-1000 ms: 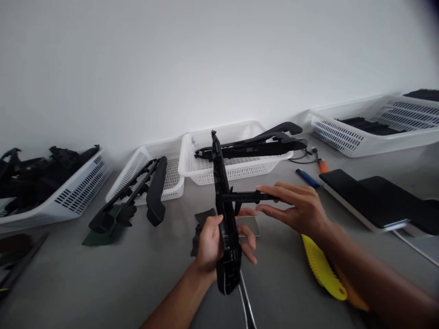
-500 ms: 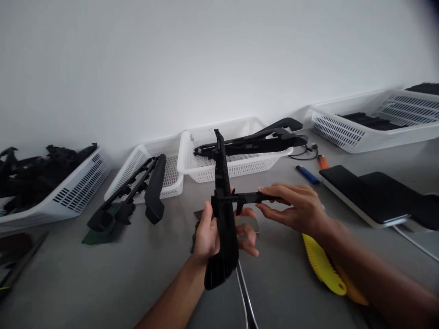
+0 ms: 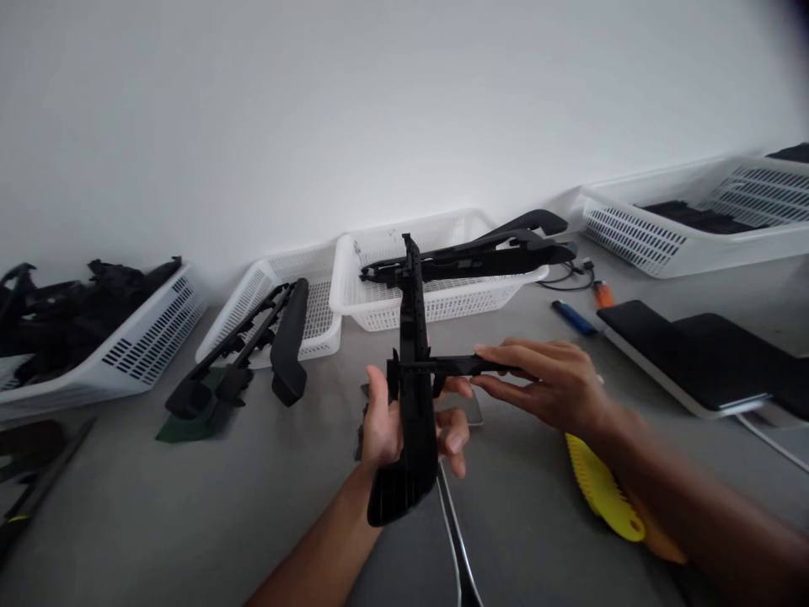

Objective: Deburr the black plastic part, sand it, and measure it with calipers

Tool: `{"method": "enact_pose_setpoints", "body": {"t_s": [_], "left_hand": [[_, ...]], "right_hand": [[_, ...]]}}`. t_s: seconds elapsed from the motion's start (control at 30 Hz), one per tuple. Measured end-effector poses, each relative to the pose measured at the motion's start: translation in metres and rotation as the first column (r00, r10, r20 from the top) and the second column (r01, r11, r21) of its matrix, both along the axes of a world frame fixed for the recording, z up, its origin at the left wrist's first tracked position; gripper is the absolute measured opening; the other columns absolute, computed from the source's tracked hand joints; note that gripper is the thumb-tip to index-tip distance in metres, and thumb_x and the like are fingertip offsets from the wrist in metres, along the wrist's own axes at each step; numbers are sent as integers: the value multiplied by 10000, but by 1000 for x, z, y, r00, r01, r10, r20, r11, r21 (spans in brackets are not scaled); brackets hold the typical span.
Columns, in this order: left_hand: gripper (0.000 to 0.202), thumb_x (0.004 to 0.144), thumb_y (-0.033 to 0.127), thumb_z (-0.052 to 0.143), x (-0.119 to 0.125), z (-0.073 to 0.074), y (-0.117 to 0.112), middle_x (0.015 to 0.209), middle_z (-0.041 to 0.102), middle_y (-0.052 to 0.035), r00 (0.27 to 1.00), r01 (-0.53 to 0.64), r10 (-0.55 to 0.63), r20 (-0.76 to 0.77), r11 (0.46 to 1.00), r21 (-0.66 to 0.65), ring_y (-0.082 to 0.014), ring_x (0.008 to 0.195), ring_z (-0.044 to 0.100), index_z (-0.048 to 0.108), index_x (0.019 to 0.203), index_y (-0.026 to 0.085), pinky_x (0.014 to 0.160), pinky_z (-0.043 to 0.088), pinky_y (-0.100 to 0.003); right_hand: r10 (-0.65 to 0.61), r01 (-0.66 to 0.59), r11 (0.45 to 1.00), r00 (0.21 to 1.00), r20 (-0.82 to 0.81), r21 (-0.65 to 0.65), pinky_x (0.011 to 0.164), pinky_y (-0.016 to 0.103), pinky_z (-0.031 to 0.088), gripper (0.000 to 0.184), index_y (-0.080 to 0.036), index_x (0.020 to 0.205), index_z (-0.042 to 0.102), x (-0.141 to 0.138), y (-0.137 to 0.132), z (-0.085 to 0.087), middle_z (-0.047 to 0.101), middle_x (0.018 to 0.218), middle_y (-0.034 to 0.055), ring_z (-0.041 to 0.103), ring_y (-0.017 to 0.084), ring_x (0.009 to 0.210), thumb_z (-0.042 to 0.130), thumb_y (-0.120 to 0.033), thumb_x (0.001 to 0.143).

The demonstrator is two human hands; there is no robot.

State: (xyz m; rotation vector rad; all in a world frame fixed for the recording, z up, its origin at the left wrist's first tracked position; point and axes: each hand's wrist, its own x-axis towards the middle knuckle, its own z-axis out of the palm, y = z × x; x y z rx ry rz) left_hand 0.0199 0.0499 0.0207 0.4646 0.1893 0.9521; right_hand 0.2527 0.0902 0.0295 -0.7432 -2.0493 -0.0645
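A long black plastic part, curved at its near end, stretches away from me in the middle of the view. My left hand supports it from below, thumb on the left side and fingers curled around the right. In my right hand is a black caliper, pinched between thumb and fingers. Its jaws sit on either side of the black part, across its width. Whether both jaws touch the part I cannot tell.
White baskets with black parts stand along the wall: left, centre-left, centre and right. Rightward lie a blue lighter, an orange lighter, black-topped devices and a yellow toothed scraper. Metal tweezers lie in front.
The caliper's jaws have closed in on the black part; the gap at its right side is smaller. The part's near end has swung slightly left, and the view has shifted a little.
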Motion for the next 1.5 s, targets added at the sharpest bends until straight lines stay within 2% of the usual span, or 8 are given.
{"method": "enact_pose_setpoints", "body": {"t_s": [0.37,0.7,0.77,0.87,0.97,1.07,1.27,1.5], "left_hand": [[744,913,855,525,-2,-2,1,962,736,-70,999,34,-34,-32,999,14,-99,505,570,707,1296,243,372,465,-188],[697,872,843,624,2,-1,0,920,691,-25,998,22,-20,-65,999,27,-78,494,556,716,1199,235,380,477,-180],[699,853,821,677,3,2,0,980,727,-36,996,-30,30,-82,1000,4,-111,564,625,709,1259,252,450,560,-225],[719,866,795,690,4,9,-1,1075,785,-76,978,-174,165,-124,982,-67,-235,844,747,696,1339,253,739,678,-413],[724,926,813,573,7,13,-1,1106,805,-131,953,-276,250,-172,949,-153,-330,1036,755,761,1232,184,946,626,-538],[724,968,796,502,9,15,-1,1156,803,-166,940,-307,263,-218,929,-205,-344,1066,758,794,1100,146,1011,592,-534],[508,1052,618,523,12,17,-5,946,781,-94,947,-238,191,-259,957,-164,-189,685,699,747,1119,167,660,573,-311],[701,1049,735,355,13,11,-10,893,736,-63,960,-123,111,-255,992,-31,-150,531,659,689,1280,164,485,547,-265]], "right_hand": [[-45,43,997,999,25,61,529,251,420,215,-207,1201,726,-1,-2,3,725,745,-31,593,88,534,764,-311,1016],[-61,60,997,998,22,45,527,251,432,240,-229,1218,740,0,-2,1,732,750,-42,601,83,527,792,-307,997],[-53,52,998,998,18,42,516,255,442,238,-241,1224,738,-1,-3,4,737,748,-38,606,91,517,783,-313,1002],[-49,50,998,999,-13,43,520,259,490,250,-272,1245,734,-2,-5,9,754,760,-25,653,120,539,773,-330,1005],[-99,101,994,993,-61,32,524,255,507,262,-273,1242,734,-2,-6,13,753,760,-17,653,122,536,788,-323,991],[-150,151,988,984,-95,10,498,243,469,260,-256,1218,734,-1,-5,14,736,748,-29,579,93,487,810,-298,972],[-160,159,987,986,-45,-20,538,250,455,232,-236,1184,748,1,2,6,704,730,-41,568,96,521,810,-308,972],[-222,223,975,974,-38,17,566,261,467,236,-249,1187,762,5,5,7,742,766,-14,640,125,588,810,-294,960]]}}
